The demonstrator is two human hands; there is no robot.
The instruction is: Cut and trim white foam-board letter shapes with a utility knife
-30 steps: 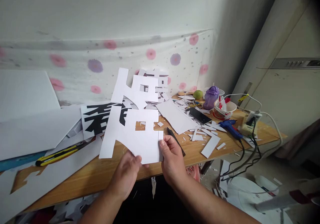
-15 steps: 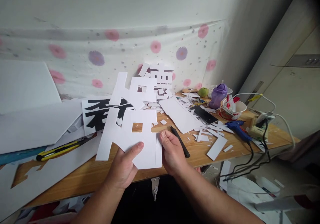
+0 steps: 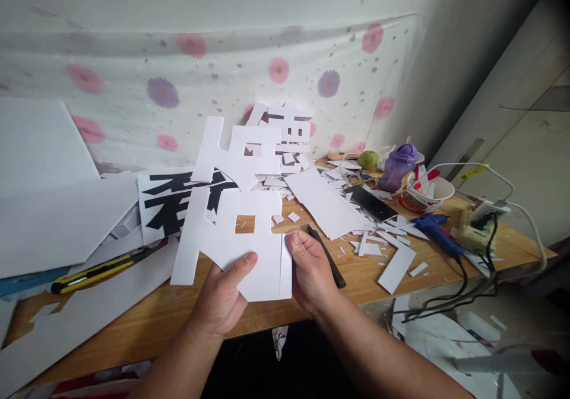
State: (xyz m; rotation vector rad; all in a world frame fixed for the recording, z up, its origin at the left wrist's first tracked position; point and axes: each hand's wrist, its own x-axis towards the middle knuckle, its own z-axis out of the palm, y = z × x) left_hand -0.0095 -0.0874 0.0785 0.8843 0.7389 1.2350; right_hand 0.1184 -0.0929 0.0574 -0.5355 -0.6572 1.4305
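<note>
Both my hands hold a white foam board cutout (image 3: 262,256), shaped like part of a character with a square hole in it. My left hand (image 3: 225,292) grips its lower left edge, thumb lying on top and fingers underneath. With thumb and bent fingers, my right hand (image 3: 314,265) pinches a narrow strip (image 3: 285,262) along the right edge, where a thin cut line runs. Just beyond is a similar white cutout (image 3: 262,161); whether the two touch is unclear. A dark pen-like tool (image 3: 327,257) lies to the right of my right hand.
A yellow-black utility knife (image 3: 98,269) rests at the left by large white boards (image 3: 44,221). A sheet with black lettering (image 3: 167,209) lies behind. Rightward are white offcuts (image 3: 396,268), a phone (image 3: 371,203), a blue glue gun (image 3: 439,236), cables, a paper bowl (image 3: 430,197) and a purple bottle (image 3: 399,164).
The view has shifted slightly. My right hand has moved a little right, and the cut line beside the strip shows a bit more plainly. Both hands keep their hold.
</note>
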